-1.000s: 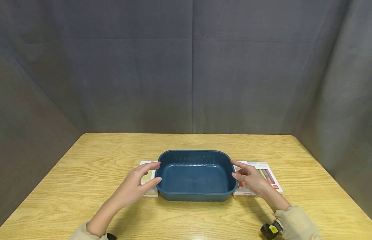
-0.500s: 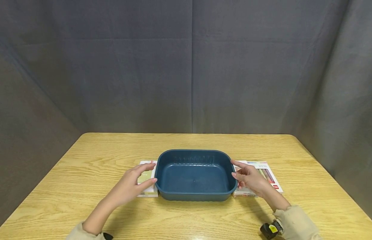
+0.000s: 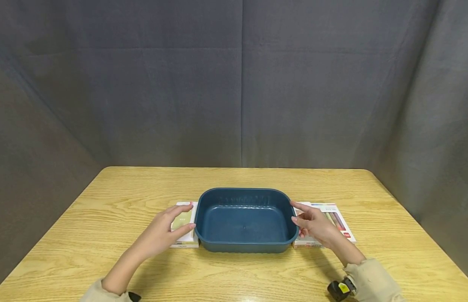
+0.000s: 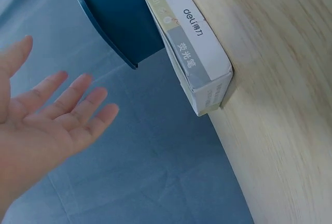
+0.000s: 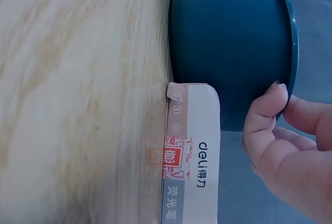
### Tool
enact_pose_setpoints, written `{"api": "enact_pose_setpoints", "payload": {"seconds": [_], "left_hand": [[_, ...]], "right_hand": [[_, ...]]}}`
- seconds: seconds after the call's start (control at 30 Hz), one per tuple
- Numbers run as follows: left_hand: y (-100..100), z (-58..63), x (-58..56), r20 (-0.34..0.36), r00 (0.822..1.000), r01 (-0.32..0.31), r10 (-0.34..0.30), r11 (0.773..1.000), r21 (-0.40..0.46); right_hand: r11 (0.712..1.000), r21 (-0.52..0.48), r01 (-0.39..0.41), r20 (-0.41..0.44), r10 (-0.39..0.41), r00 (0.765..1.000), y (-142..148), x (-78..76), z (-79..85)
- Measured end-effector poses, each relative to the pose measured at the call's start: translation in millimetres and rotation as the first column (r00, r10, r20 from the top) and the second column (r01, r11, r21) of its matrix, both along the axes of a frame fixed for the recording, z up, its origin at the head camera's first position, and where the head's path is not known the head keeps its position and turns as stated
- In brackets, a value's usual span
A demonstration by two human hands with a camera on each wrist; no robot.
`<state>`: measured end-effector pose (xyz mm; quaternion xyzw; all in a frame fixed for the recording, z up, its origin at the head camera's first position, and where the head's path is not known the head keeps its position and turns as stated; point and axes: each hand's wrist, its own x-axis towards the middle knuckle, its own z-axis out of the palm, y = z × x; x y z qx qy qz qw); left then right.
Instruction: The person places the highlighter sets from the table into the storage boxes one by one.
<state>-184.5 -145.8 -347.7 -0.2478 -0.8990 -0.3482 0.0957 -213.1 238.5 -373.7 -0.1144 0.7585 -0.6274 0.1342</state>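
A dark blue plastic basin [image 3: 244, 230] with rounded corners stands at the middle of the table. My left hand [image 3: 162, 230] hovers just left of its rim, thumb and fingers spread, holding nothing; the left wrist view shows this hand [image 4: 57, 112] apart from the basin [image 4: 122, 16]. At the opposite end my right hand [image 3: 317, 224] pinches the rim; in the right wrist view its curled fingers and thumb meet at the edge of the basin [image 5: 233, 37]. A white highlighter box [image 3: 185, 235] lies under my left hand, another highlighter box [image 5: 199, 151] below my right.
A further flat white packet [image 3: 345, 222], printed with coloured sticks, lies right of my right hand. The wooden table [image 3: 234, 272] runs back to grey curtains [image 3: 181, 105], which also hang at both sides.
My left hand has drawn back leftward from the basin's rim, uncovering more of the gap beside it. My right hand and the basin have stayed in place.
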Motion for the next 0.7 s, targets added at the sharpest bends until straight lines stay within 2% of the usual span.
{"api": "enact_pose_setpoints", "payload": {"seconds": [0.17, 0.37, 0.7], "left_hand": [[-3, 1.0, 0.7, 0.002, 1.0, -0.03, 0.03, 1.0, -0.002], [-5, 1.2, 0.9, 0.024, 0.999, -0.029, 0.029, 1.0, 0.002], [-12, -3.9, -5.8, 0.006, 0.998, -0.058, 0.058, 0.998, -0.014]], "right_hand": [[1.0, 0.003, 0.003, 0.005, -0.003, 1.0, 0, 0.3, -0.3], [1.0, -0.01, 0.002, 0.013, -0.001, 1.0, 0, -0.2, -1.4], [0.999, -0.044, -0.008, 0.019, 0.009, 1.0, 1, 0.0, -1.8]]}}
